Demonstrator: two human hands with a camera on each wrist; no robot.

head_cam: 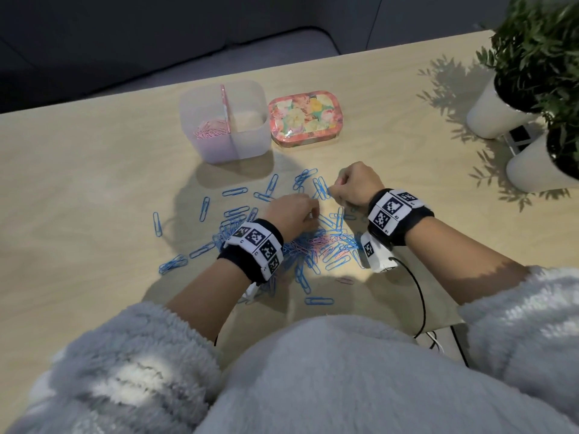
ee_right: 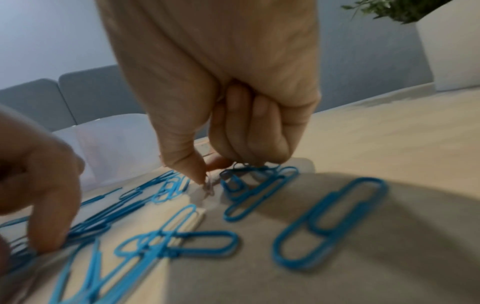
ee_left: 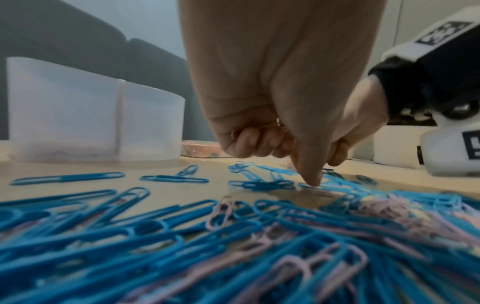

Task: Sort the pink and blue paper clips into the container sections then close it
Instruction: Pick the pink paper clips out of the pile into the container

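Note:
A clear two-section container (head_cam: 250,139) stands at the back of the table, with pink paper clips (head_cam: 211,131) in its left section. Its floral lid (head_cam: 305,119) lies to its right. In front, many blue paper clips (head_cam: 238,228) lie scattered, with a few pink ones (head_cam: 319,242) mixed in. My left hand (head_cam: 311,214) hovers over the pile; the left wrist view shows small pink clips (ee_left: 235,133) tucked in its curled fingers while one fingertip (ee_left: 311,181) touches the table. My right hand (ee_right: 207,174) pinches a small pale pink clip (ee_right: 209,188) off the table between thumb and forefinger.
Two white pots (head_cam: 495,111) with green plants stand at the right edge of the table. A black cable (head_cam: 419,296) runs from my right wrist over the near edge. Bare wood spreads to the left of the clips. A dark sofa sits behind the table.

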